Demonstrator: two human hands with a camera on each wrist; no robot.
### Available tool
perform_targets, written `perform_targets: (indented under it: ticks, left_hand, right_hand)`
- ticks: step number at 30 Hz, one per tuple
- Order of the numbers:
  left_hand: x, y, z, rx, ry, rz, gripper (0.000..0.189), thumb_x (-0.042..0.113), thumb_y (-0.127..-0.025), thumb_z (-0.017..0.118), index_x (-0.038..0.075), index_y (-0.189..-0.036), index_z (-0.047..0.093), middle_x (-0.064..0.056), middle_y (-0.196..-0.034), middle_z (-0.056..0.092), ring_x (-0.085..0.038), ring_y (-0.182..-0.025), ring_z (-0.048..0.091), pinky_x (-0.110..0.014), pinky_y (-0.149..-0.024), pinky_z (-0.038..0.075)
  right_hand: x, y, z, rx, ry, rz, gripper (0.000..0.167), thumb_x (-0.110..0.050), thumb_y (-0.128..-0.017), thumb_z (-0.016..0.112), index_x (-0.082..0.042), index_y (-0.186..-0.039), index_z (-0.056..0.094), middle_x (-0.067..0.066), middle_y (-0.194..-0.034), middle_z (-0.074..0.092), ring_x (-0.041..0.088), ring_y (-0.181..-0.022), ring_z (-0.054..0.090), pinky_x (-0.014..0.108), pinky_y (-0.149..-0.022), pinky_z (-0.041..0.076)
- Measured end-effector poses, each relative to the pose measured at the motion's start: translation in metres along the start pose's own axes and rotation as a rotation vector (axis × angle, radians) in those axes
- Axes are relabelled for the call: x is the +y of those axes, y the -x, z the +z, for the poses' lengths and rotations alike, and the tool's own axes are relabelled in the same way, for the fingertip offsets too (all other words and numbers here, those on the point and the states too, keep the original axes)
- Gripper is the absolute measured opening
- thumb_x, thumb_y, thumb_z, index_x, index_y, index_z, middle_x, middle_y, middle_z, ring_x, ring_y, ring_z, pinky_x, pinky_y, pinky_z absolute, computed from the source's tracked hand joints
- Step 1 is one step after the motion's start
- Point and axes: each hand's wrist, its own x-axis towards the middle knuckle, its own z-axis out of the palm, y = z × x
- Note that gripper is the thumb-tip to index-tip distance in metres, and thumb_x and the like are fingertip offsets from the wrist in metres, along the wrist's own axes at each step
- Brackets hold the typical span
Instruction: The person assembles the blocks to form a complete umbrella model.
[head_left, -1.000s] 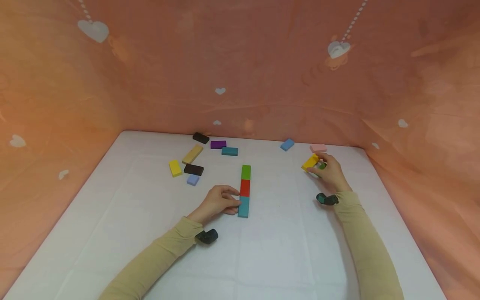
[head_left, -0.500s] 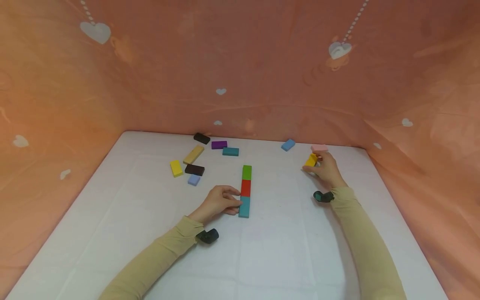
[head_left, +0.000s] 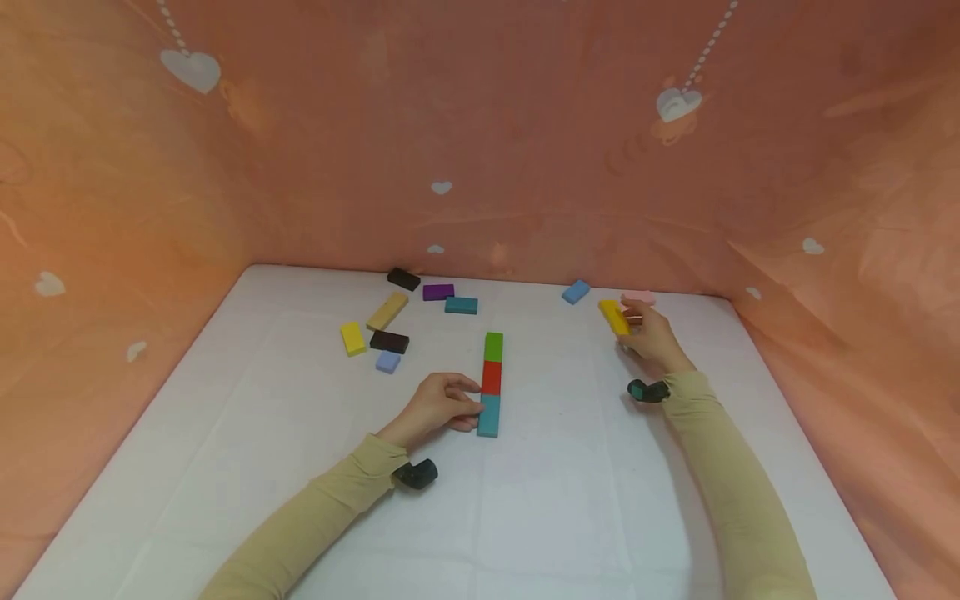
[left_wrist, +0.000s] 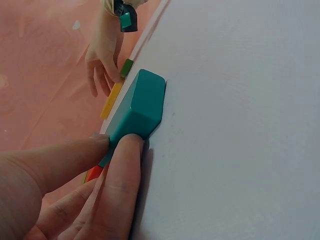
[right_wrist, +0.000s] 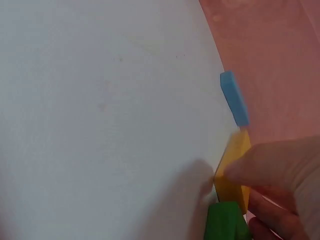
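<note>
My left hand [head_left: 431, 404] lies beside a row of three blocks. Its extended thumb and fingertips touch the side of the teal block [head_left: 489, 421], as the left wrist view shows up close. Beyond that, end to end, come a red block [head_left: 491, 377] and a lime green block [head_left: 493, 347]. At the right, my right hand [head_left: 654, 337] pinches a yellow block [head_left: 612, 316], thumb on one face and fingers behind. Close by it in the right wrist view is a dark green block [right_wrist: 222, 220], mostly hidden by the hand in the head view.
A pink block [head_left: 640, 296] and a blue block [head_left: 576, 291] lie near the back edge. Left of the row are several scattered blocks, including a yellow one [head_left: 352, 338], a tan one [head_left: 387, 311] and a purple one [head_left: 438, 292]. Patterned cloth [head_left: 480, 150] walls the table's back and sides.
The yellow block in my right hand has turned, its far end swinging left. The right hand has shifted slightly left. My left hand stays at the teal block.
</note>
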Motion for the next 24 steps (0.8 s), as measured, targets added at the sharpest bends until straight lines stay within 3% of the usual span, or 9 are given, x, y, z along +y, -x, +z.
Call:
perform_targets:
  ticks: [9,17,24]
  left_hand:
    - [-0.0002,0.0006,0.0003,0.002,-0.006,0.012,0.037,0.007,-0.082,0.075,-0.001,-0.115,0.061,-0.012,-0.084,0.068,-0.022,-0.067,0.068,-0.032,-0.065,0.057]
    - [0.0007,0.0018,0.0004,0.004,-0.005,0.010,0.037,0.006,-0.082,0.075,-0.001,-0.115,0.061,-0.012,-0.083,0.067,-0.022,-0.067,0.068,-0.032,-0.064,0.057]
    - [-0.0010,-0.0002,-0.0002,-0.006,0.001,0.013,0.037,0.006,-0.082,0.075,-0.001,-0.115,0.061,-0.013,-0.084,0.067,-0.022,-0.068,0.068,-0.032,-0.065,0.057]
  right_hand:
    - [0.0027,-0.0012,0.0019,-0.068,0.074,-0.052,0.065,0.017,-0.084,0.048,-0.003,-0.144,0.033,0.025,-0.137,0.042,0.042,-0.122,0.041,0.052,-0.106,0.032]
    - [-0.0009,0.0013,0.0070,-0.094,0.052,-0.057,0.059,0.019,-0.084,0.042,-0.004,-0.138,0.045,0.020,-0.139,0.042,0.037,-0.122,0.040,0.051,-0.109,0.028]
    - [0.0014,-0.0020,0.0061,-0.118,0.064,-0.067,0.054,0.013,-0.084,0.051,-0.003,-0.136,0.047,0.021,-0.137,0.045,0.038,-0.120,0.041,0.051,-0.108,0.028]
